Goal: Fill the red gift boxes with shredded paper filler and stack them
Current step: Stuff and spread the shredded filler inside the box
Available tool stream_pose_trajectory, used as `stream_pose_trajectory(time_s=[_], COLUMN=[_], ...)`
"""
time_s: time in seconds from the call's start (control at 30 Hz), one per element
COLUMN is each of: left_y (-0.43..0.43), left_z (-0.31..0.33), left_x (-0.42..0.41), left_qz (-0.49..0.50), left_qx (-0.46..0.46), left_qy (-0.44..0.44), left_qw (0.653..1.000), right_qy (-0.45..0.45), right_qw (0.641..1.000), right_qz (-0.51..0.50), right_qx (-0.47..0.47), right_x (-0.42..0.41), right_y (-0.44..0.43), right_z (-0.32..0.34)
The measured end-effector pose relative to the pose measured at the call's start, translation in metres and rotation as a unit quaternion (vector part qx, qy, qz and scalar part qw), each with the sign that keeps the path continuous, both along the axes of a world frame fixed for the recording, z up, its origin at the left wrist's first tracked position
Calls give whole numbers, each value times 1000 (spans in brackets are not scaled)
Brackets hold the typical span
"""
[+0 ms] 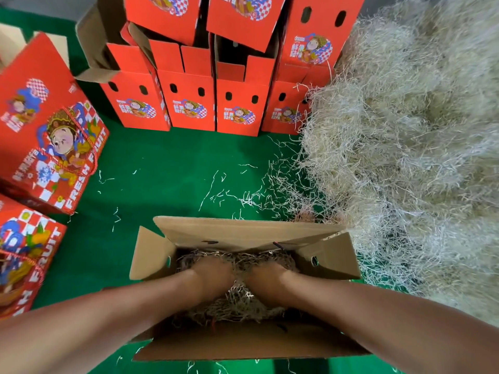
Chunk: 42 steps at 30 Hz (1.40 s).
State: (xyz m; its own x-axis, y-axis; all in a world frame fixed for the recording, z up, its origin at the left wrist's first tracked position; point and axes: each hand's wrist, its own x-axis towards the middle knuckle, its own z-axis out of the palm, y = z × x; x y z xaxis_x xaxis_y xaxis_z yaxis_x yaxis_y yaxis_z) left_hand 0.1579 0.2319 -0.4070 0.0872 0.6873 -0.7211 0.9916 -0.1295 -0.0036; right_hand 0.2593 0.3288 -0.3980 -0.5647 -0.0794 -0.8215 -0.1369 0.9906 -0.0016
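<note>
Open box: nearest the person, an open box point(243, 344) stands on the green cloth point(162, 163), brown inner flaps spread outward.
Filler in box: shredded paper point(240, 300) covers the bottom of the open box.
Left hand: the left hand point(213, 273) is pushed down into the shredded paper; its fingers are buried, so I cannot tell whether they are spread or curled.
Right hand: the right hand point(267, 279) is just beside it, also sunk in the paper; fingers hidden too, cannot tell.
Loose strands: scattered strands point(270, 190) lie on the cloth beyond the box.
Filler pile: a big heap of filler point(405, 157) fills the right side.
Closed boxes: two printed red boxes point(48, 136) sit at the left.
Far stack: red boxes with open tops point(189, 101) stand in a row, more stacked above.
</note>
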Motion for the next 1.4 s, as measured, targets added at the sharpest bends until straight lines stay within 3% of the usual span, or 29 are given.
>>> stream_pose_trajectory(time_s=[0.1,0.17,0.23,0.33,0.4,0.47,0.53,0.63,0.7,0.77,0.83,0.9,0.97,1.0,1.03,1.1,1.17,1.2,1.27,1.33,1.4], left_y=[-14,-14,-6,2,-1,-5,-8,-14,-19,-20,-19,-19,-23,-24,-24,-17,-7,-7,-14,-25,-32], left_z=[-5,-4,4,15,10,5,-5,-9,-4,-2,-4,-10,-13,-12,-13,-8,-1,2,-5,-11,-15], left_x=[-4,-8,-4,6,9,13,17,13,9,10,10,2,-11,-18,-23,-23,-21,-17,-18,-20,-21], left_qz=[4,27,50,29,59,73,30,8,5,18,48,85,122,152,189,249,188,147,92,124,127], left_qx=[-192,-270,-206,-3,47,-20,-127,-221,-138,55,145,67,-78,-133,-132,-48,58,49,-100,-227,-233], left_qy=[25,1,-24,-7,-90,-164,-140,-76,-90,-108,-89,6,65,46,10,-37,-11,17,72,45,18], left_qw=[981,962,977,1000,993,984,982,972,986,992,984,994,987,978,973,967,980,988,988,965,964], right_qy=[-180,-224,-200,-34,-29,-123,-216,-206,-87,22,-6,-176,-270,-270,-240,-121,-33,-44,-118,-155,-131], right_qw=[983,973,976,999,998,992,974,977,992,991,989,974,953,951,959,976,987,988,982,977,981], right_qz=[0,-56,-78,-5,38,7,-35,-33,-86,-134,-150,-139,-121,-136,-143,-182,-158,-139,-114,-82,-89], right_qx=[-19,-12,-38,0,43,9,-59,-39,1,16,3,19,63,68,49,-4,18,43,93,119,108], right_x=[11,15,9,-4,-7,-6,-3,2,2,1,4,11,17,17,16,13,8,7,8,11,9], right_y=[9,15,13,1,0,3,4,6,6,8,10,12,17,19,21,19,20,21,20,23,24], right_z=[-10,-13,-10,-1,4,2,1,3,6,4,6,3,4,4,5,10,12,14,18,16,21])
